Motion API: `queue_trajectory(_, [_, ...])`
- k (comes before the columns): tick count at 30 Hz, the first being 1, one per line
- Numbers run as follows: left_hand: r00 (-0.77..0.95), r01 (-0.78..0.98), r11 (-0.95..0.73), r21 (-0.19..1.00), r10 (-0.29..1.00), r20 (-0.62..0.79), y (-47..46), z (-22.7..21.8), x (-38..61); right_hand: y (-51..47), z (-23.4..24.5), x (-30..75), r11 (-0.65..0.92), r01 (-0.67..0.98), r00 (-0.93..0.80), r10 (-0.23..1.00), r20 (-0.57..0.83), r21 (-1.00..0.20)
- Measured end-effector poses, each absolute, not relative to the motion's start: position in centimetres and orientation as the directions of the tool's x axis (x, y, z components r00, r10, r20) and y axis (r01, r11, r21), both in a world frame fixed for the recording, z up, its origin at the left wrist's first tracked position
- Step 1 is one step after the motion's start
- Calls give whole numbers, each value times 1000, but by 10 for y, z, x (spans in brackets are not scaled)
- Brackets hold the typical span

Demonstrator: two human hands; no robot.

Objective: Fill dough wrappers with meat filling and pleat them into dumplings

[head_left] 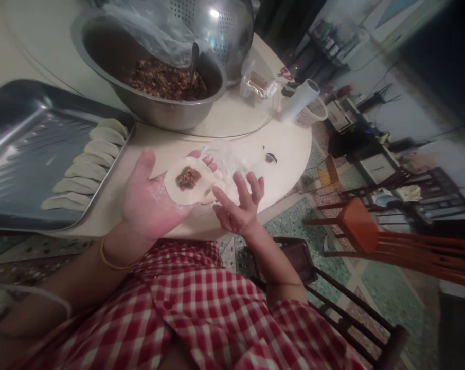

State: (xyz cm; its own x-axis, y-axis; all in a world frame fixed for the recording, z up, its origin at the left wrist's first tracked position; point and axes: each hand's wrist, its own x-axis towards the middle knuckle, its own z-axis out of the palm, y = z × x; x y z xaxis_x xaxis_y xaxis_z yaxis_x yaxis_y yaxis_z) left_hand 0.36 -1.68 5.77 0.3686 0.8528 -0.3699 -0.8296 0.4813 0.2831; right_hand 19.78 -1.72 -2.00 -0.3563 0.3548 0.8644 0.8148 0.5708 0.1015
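My left hand (pixel 149 203) lies palm up over the table edge, floury. A round dumpling wrapper (pixel 180 192) rests on its fingers, with a lump of brown meat filling (pixel 188 178) at its centre. My right hand (pixel 238 205) is just to the right, fingers spread, with the forefinger touching the wrapper's right edge. A metal tray (pixel 20 154) to the left holds a row of several folded dumplings (pixel 86 169). A big steel bowl (pixel 155 110) of filling stands behind, with a spoon (pixel 193 64) in it.
A steel colander (pixel 220 31) leans behind the bowl. Clear plastic (pixel 232 159) lies on the round white table (pixel 290 149), with a white roll (pixel 300 100) and a small basket (pixel 313 113) at its far edge. Orange and dark wooden chairs (pixel 371 231) stand to the right on the patterned floor.
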Motion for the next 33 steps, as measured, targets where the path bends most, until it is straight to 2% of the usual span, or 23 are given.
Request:
queue_trajectory(4, [341, -847, 429, 314, 891, -300, -17, 53, 3, -10, -12, 207, 491, 871, -270, 499, 824, -12])
queue_trajectory(8, [343, -842, 448, 300, 875, -341, -18, 55, 6, -13, -6, 207, 585, 810, -350, 538, 767, -40])
queue_trajectory(10, [377, -832, 479, 282, 859, -347, -17, 56, 7, -11, -7, 210, 580, 814, -357, 555, 751, -42])
queue_trajectory(12, [377, -837, 473, 276, 863, -337, -17, 57, 9, -2, -11, 221, 482, 875, -287, 596, 750, -48])
queue_trajectory(15, [320, -850, 437, 294, 872, -370, -16, 60, 11, 20, -18, 255, 207, 973, -66, 669, 741, -100])
queue_trajectory(18, [317, -841, 452, 298, 857, -406, -16, 62, 15, 41, -24, 286, 15, 984, 100, 784, 612, -180])
queue_trajectory(21, [322, -835, 466, 292, 845, -428, -15, 62, 17, 52, -28, 300, -50, 978, 146, 857, 495, -202])
queue_trajectory(25, [329, -842, 466, 271, 842, -427, -13, 60, 17, 55, -30, 302, -40, 975, 138, 881, 453, -219])
queue_trajectory(28, [350, -851, 467, 239, 844, -406, -13, 58, 16, 47, -24, 302, 3, 966, 135, 845, 518, -257])
queue_trajectory(30, [354, -856, 466, 223, 843, -404, -13, 58, 16, 35, -18, 296, 93, 957, 99, 788, 608, -276])
queue_trajectory(33, [366, -855, 472, 215, 843, -394, -12, 55, 16, 9, -10, 269, 334, 912, -66, 693, 718, -239])
